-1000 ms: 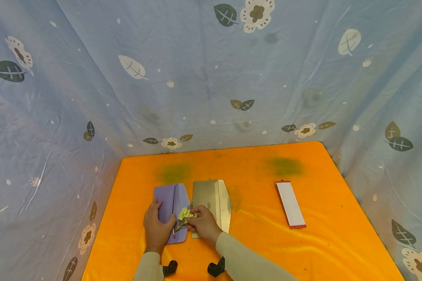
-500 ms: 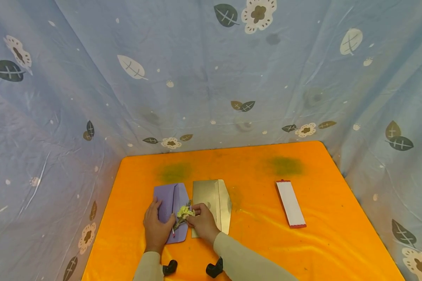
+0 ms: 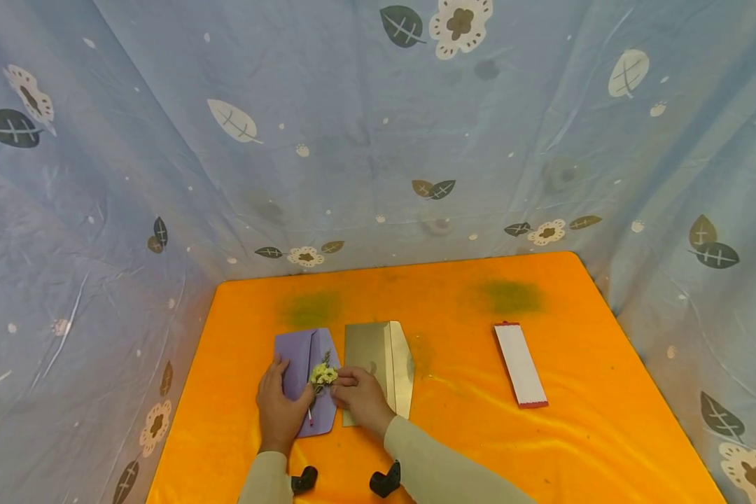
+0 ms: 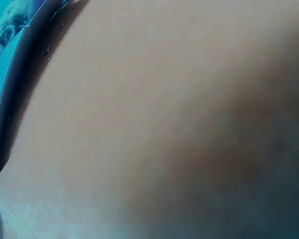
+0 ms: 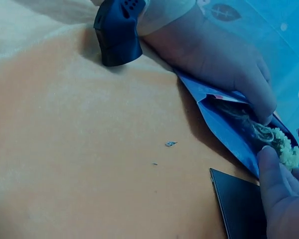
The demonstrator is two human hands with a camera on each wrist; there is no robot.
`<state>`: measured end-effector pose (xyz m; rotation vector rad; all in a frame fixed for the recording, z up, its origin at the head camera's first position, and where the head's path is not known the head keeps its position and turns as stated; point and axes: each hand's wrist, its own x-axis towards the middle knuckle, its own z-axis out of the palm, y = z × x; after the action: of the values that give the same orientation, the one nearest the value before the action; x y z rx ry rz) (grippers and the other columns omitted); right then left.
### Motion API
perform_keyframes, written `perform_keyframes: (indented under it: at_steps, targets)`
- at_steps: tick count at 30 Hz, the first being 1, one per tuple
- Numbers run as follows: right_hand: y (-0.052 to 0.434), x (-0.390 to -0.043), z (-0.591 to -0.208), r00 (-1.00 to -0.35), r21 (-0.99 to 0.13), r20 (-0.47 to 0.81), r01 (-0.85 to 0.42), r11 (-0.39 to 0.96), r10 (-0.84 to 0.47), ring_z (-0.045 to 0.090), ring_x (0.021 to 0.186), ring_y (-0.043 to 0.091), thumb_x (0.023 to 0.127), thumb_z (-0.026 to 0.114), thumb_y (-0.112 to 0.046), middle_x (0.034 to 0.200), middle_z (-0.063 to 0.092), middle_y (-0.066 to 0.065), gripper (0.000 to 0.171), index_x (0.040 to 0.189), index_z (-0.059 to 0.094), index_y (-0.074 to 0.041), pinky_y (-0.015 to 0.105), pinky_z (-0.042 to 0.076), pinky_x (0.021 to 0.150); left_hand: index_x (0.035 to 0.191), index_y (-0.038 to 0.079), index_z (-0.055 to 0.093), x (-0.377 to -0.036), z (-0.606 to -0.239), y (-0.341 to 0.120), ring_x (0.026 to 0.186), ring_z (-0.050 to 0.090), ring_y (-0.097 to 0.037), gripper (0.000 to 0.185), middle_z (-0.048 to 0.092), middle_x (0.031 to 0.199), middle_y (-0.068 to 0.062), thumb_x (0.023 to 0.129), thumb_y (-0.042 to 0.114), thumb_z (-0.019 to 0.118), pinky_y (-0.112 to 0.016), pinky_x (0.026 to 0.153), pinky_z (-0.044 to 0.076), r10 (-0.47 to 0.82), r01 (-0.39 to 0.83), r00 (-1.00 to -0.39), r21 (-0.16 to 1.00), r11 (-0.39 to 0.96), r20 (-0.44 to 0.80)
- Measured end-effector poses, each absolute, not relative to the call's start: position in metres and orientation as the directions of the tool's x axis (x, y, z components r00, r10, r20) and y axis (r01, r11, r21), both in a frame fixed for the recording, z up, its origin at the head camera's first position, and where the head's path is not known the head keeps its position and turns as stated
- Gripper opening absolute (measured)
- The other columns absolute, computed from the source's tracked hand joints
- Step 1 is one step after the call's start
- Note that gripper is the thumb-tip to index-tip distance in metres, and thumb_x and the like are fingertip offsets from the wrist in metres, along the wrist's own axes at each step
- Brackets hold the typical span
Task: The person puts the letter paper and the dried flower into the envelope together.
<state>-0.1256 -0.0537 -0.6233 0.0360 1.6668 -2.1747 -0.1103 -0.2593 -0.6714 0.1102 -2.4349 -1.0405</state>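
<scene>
A purple envelope (image 3: 297,353) lies at the left of the table, flap to the right. My left hand (image 3: 281,413) grips it across its near half, thumb at the pocket's edge. In the right wrist view its pocket gapes. A small twine-tied bunch of dried yellow flowers (image 3: 323,374) lies at the opening, stems in the pocket and blossoms over the flap. My right hand (image 3: 362,397) pinches the blossoms at their right side; the right wrist view shows its thumb (image 5: 269,162) against them. A thin white strip with a pink end (image 3: 310,418) shows at the pocket's near end.
A gold envelope (image 3: 365,343) lies just right of the purple one, partly under my right hand. Farther right is a long white piece with red ends (image 3: 521,367). A patterned blue curtain (image 3: 365,140) encloses the orange-covered table (image 3: 466,448). Small crumbs (image 5: 171,144) lie on the cloth.
The flower bunch has shifted left toward the pocket, its tip now pointing more away from me. My right hand has moved slightly left with it; my left hand has stayed in place.
</scene>
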Motion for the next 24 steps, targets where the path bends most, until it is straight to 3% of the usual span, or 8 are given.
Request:
perform_keyframes:
  at_steps: [5,10,18,24]
  targets:
    - [-0.0533,-0.124,-0.6236,-0.923,-0.917,-0.277,0.337,-0.214,-0.266,0.069,0.089,0.026,0.1,0.07,0.003,0.106,0.059,0.014,0.041,0.135,0.051,0.012,0.038,0.062,0.079,0.146,-0.006,0.062,-0.1108,-0.6721,-0.2589,0.145,0.044,-0.048,0.072,0.052,0.16,-0.024,0.083,0.017,0.087,-0.07,0.117,0.028,-0.254,0.12,-0.874,0.691,0.712,0.414]
    - [-0.0534,-0.1206,-0.6201,-0.918,-0.927,-0.278,0.333,-0.173,-0.282,0.075,0.092,0.037,0.102,0.069,-0.002,0.102,0.067,0.02,0.026,0.123,0.061,0.01,0.043,0.064,0.082,0.145,-0.006,0.062,-0.1103,-0.6711,-0.2585,0.144,0.045,-0.049,0.071,0.052,0.159,-0.024,0.082,0.017,0.087,-0.072,0.116,0.028,-0.254,0.131,-0.868,0.691,0.711,0.427]
    - [-0.0549,-0.1172,-0.6167,-0.879,-0.922,-0.277,0.357,-0.151,-0.387,0.073,0.111,0.038,0.104,0.068,-0.009,0.124,0.072,0.019,0.04,0.14,0.063,0.009,0.049,0.062,0.093,0.146,-0.006,0.061,-0.1102,-0.6707,-0.2589,0.146,0.044,-0.048,0.072,0.052,0.16,-0.025,0.083,0.016,0.088,-0.071,0.117,0.027,-0.257,0.116,-0.878,0.701,0.704,0.403]
    - [-0.0535,-0.1184,-0.616,-0.827,-0.896,-0.296,0.414,-0.161,-0.477,0.068,0.124,0.037,0.106,0.067,-0.015,0.145,0.064,0.02,0.051,0.151,0.057,0.007,0.051,0.059,0.098,0.147,-0.006,0.061,-0.1095,-0.6695,-0.2582,0.146,0.043,-0.048,0.072,0.051,0.16,-0.024,0.083,0.015,0.088,-0.072,0.116,0.027,-0.256,0.116,-0.881,0.706,0.699,0.398]
